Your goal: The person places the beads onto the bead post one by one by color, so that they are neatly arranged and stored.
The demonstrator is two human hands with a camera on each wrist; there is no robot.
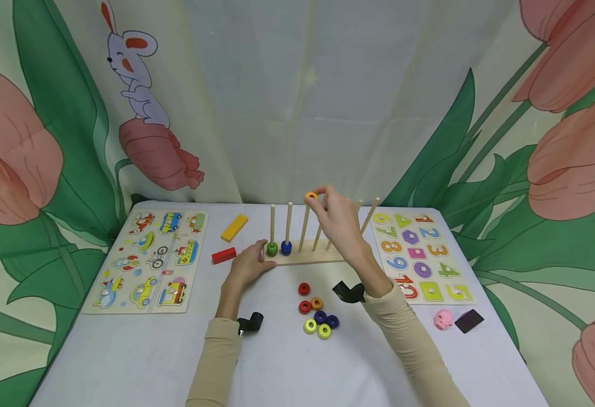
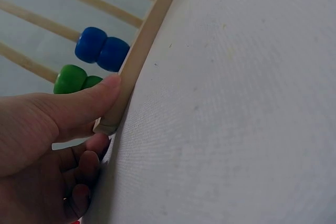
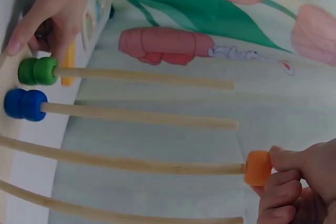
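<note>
A wooden peg stand (image 1: 307, 257) carries several upright pegs. Two green beads (image 3: 38, 71) sit at the foot of its leftmost peg, two blue beads (image 3: 25, 104) on the peg beside it. My left hand (image 1: 247, 264) grips the stand's left end, thumb along the front edge of the base (image 2: 137, 59). Between thumb and fingers, my right hand (image 1: 339, 217) pinches an orange bead (image 3: 258, 168) right at the tip of the third peg (image 3: 131, 161). In the head view, this hand and forearm partly hide the pegs on the right.
Loose red (image 1: 304, 289), orange (image 1: 317, 303), blue (image 1: 320, 317) and yellow-green beads (image 1: 324, 331) lie before the stand. Left are a red block (image 1: 223, 255), a yellow block (image 1: 234, 228) and a vehicle puzzle board (image 1: 144, 263). Right are a number puzzle board (image 1: 421, 257), pink pig (image 1: 443, 319) and dark rectangle (image 1: 469, 321).
</note>
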